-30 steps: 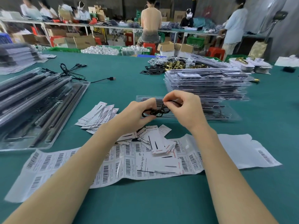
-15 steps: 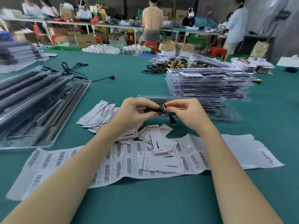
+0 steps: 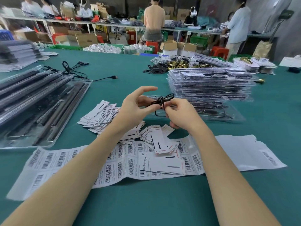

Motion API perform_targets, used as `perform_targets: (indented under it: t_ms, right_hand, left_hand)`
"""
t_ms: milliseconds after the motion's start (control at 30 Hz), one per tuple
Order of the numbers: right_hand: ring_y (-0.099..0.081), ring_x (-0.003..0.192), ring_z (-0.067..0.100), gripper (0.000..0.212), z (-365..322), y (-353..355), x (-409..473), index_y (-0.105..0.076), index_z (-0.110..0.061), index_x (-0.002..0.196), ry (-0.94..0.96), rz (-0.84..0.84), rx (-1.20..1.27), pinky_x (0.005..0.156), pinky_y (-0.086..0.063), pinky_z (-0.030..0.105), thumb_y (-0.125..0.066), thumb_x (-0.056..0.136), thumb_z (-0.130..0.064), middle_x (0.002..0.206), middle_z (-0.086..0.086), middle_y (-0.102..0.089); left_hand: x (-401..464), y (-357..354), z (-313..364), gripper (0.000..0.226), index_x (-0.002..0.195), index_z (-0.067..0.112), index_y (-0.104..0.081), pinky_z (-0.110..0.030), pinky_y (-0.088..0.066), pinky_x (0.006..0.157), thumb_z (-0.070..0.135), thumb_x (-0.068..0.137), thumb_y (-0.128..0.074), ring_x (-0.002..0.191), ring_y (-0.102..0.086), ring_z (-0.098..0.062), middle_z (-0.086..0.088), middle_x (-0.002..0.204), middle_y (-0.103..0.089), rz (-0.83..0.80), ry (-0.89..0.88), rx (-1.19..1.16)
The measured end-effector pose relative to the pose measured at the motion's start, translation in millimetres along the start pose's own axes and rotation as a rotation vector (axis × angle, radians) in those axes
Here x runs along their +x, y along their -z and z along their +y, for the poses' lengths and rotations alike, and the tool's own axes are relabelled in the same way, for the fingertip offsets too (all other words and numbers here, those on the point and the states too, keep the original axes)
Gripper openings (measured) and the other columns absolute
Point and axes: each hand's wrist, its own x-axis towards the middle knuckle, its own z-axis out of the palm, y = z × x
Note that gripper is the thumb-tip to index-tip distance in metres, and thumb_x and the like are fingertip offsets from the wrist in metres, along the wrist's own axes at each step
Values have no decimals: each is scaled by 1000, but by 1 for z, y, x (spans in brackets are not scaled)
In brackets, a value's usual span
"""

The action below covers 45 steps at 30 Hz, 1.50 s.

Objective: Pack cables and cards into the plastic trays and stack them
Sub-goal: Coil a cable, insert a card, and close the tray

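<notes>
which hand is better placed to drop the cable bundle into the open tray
Probably the right hand: it pinches the cable bundle and is nearest the open tray. The left hand is farther away, fingers partly spread.

Both hands raised together, working a small black cable bundle [image 3: 162, 101]

The left hand [image 3: 136, 108] pinches the bundle's left side with its thumb, index finger stretched out above it. The right hand [image 3: 180, 115], fingers curled, grips the bundle's right side from just below; both forearms reach forward toward it.
</notes>
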Motion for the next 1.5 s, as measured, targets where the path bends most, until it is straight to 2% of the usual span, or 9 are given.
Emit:
perform_targets:
  t_ms: [300, 433, 533, 633, 800, 867, 1033, 1233, 1500]
  right_hand:
    - [-54, 47, 12, 22, -3, -1, -1, -65, -19, 61, -220, -37, -69, 54, -49, 26, -68, 82, -24, 65, -2, -75]
    - [-59, 55, 13, 14, -10, 7, -4, -73, -5, 82, -297, -216, 89, 58, -53, 24, -72, 87, -18, 74, 7, -75]
    - [-75, 83, 20, 16, -16, 29, -8, -75, 0, 97, -174, -407, 104, 84, -60, 28, -77, 83, -5, 90, 13, -78]
    - [-76, 91, 23, 23, -22, 42, -13, -70, -1, 110, -62, -500, 179, 78, -60, 23, -72, 87, 2, 93, 14, -78]
    - [-77, 70, 25, 26, -25, 22, -8, -62, -7, 97, 1, -65, 298, 53, -56, 21, -83, 81, -11, 77, 12, -77]
    - [-77, 72, 24, 28, -20, 14, -4, -64, -11, 93, 35, 65, 307, 60, -60, 29, -87, 76, -13, 81, 11, -77]
    - [-76, 73, 16, 24, -8, 7, 1, -69, -13, 102, 113, 112, 316, 71, -62, 29, -81, 82, -8, 85, 3, -77]
    - [-63, 77, -19, 23, -1, 1, 4, -78, -22, 110, 226, 127, 0, 72, -47, 0, -76, 88, -21, 98, -12, -76]
    - [-69, 83, -7, 15, 11, 12, 3, -80, -33, 100, 198, 3, -18, 73, -51, 7, -73, 90, -24, 89, -19, -76]
  left_hand:
    - [2, 2, 2, 39, 123, 28, -71, -19, -51, 97, 11, 88, -76, 109, -68, -3, 15, 112, -74, -188, 32, 116]
    - [2, 0, 1, 30, 113, 26, -76, -19, -52, 94, 14, 86, -78, 98, -68, -3, 12, 102, -72, -124, 11, 261]
    - [1, -2, 4, 24, 107, 21, -79, -13, -49, 87, 13, 85, -79, 95, -67, -3, 5, 102, -74, -69, -37, 354]
    - [1, -5, 8, 20, 101, 20, -81, -10, -48, 79, 13, 83, -80, 86, -67, -2, 6, 94, -77, -78, -101, 430]
    - [-3, -10, 11, 19, 98, 14, -81, -28, -52, 79, 7, 80, -82, 76, -64, -12, -3, 86, -77, -132, -136, 489]
    - [-3, -10, 12, 22, 100, 14, -81, -28, -52, 83, 7, 79, -82, 81, -66, -14, -3, 91, -77, -129, -136, 486]
    - [-4, -11, 9, 26, 103, 16, -81, -33, -51, 89, 12, 77, -85, 93, -65, -15, -2, 101, -73, -78, -128, 479]
    - [-6, -12, 4, 20, 94, 17, -82, -38, -55, 84, 14, 75, -87, 86, -67, -14, 3, 89, -71, -46, -103, 446]
    - [-6, -13, 3, 54, 109, 15, -51, -30, -62, 72, 15, 73, -90, 78, -71, -15, 0, 104, -65, -13, -7, 322]
